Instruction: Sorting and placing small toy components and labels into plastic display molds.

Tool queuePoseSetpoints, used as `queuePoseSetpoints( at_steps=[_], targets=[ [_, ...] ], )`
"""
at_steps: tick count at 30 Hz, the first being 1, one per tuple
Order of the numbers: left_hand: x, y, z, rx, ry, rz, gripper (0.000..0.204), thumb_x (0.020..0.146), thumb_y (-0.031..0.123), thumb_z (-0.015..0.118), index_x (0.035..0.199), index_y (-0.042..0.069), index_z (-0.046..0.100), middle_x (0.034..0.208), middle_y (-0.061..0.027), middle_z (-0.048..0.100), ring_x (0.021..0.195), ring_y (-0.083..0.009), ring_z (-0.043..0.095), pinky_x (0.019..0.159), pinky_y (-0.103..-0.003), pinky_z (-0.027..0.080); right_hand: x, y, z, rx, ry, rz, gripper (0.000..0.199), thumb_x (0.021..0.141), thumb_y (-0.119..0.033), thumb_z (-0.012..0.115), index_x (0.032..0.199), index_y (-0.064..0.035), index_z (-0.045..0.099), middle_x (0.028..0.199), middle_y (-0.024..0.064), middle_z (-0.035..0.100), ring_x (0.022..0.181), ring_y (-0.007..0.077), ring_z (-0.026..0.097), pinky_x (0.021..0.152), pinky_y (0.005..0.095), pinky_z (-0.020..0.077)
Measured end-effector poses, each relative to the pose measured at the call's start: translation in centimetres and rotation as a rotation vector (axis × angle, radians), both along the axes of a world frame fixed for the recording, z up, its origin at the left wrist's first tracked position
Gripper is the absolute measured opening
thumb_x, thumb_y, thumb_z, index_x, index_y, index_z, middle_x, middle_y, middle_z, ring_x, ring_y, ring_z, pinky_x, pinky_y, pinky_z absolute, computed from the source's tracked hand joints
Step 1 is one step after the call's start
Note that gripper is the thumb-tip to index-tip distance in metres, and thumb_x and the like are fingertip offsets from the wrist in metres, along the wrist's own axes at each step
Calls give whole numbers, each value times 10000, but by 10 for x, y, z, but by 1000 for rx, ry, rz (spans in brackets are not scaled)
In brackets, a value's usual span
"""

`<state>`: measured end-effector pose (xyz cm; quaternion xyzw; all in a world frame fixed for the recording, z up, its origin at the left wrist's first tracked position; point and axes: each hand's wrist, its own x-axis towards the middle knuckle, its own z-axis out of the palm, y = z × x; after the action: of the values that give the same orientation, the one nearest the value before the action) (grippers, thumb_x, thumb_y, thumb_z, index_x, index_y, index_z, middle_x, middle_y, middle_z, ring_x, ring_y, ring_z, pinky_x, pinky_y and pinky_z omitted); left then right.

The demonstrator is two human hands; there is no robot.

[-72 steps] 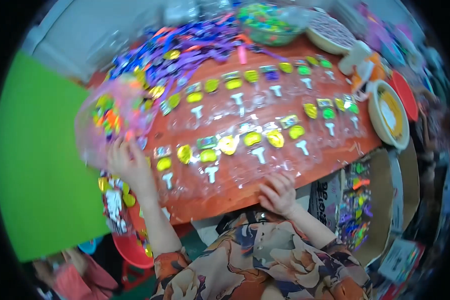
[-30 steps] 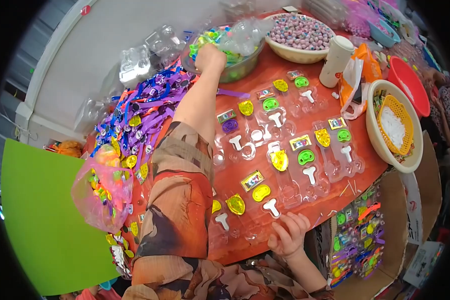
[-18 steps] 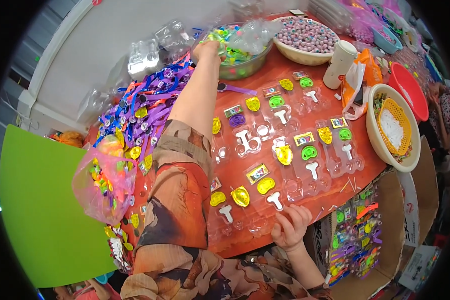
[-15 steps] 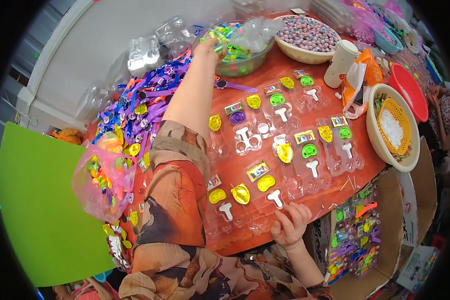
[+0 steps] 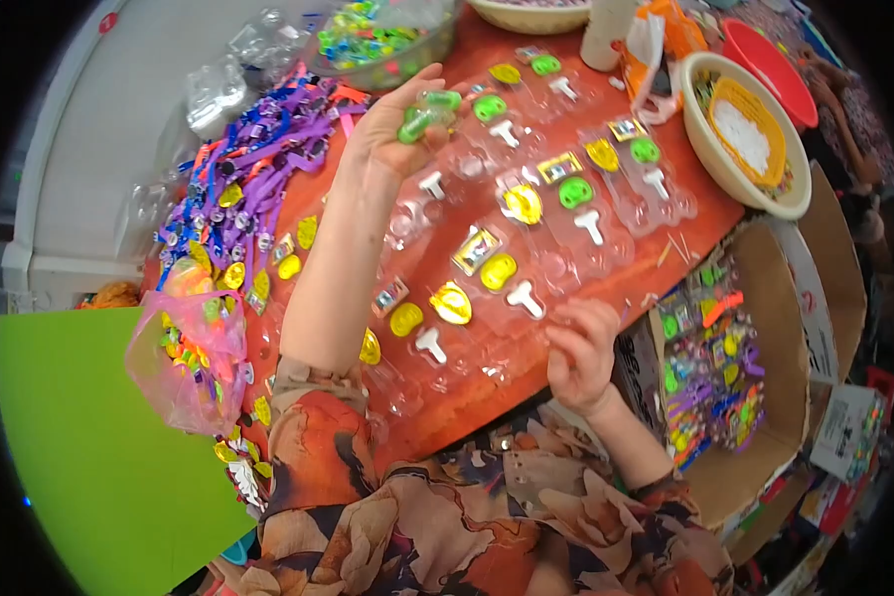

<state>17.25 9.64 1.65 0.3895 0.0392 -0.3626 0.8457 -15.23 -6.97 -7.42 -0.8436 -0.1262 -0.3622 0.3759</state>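
Left hand [image 5: 392, 134] raised over the far side of the red table [image 5: 437, 417], fingers curled shut around a few green capsule toys [image 5: 422, 114]; one pokes out at the fingertips, a second sits deeper in the palm. Exact count hidden by the fingers.

Right hand [image 5: 581, 348] at the near edge, fingers pinched down on the rim of a clear blister tray [image 5: 512, 323], pinning it to the table.

Trays lie in rows across the table. Most pockets already carry a yellow piece [image 5: 499, 270], a white T-shaped piece [image 5: 523, 296] and a small printed card [image 5: 475, 248]. Several far trays have a green piece [image 5: 574, 192] in place; the near ones show none.

Judgement on doing this well: release one green piece at a time, dropped straight into its moulded pocket, so it seats flat and does not roll. Hold the tray steady while filling; these light shells would slide easily.

Around: bowl of green toys [image 5: 372, 40] just beyond the left hand, purple straps [image 5: 258, 169] heaped to the left, pink bag [image 5: 194, 353], cream bowl [image 5: 745, 134], cardboard box [image 5: 765, 397] with finished packs on the right.
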Motion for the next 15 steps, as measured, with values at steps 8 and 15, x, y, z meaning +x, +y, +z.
queuePoseSetpoints(
  at_steps=[8, 15],
  targets=[
    [-138, -51, -12, 116, -36, 8, 508, 862, 66, 730, 1320, 21, 515, 1128, -203, 671, 940, -313, 699, 617, -345, 587, 65, -1, 74, 471, 258, 0, 292, 859, -203, 745, 1061, -22, 636, 904, 119, 607, 784, 241, 601, 674, 347, 485],
    [-185, -59, -30, 318, -73, -3, 544, 842, 121, 779, 1306, 49, 506, 1120, -127, 663, 946, -241, 686, 698, -355, 584, 53, -12, 71, 583, 534, -48, 328, 888, -271, 708, 1035, 11, 633, 718, 92, 629, 637, 184, 668, 592, 321, 516]
  ],
)
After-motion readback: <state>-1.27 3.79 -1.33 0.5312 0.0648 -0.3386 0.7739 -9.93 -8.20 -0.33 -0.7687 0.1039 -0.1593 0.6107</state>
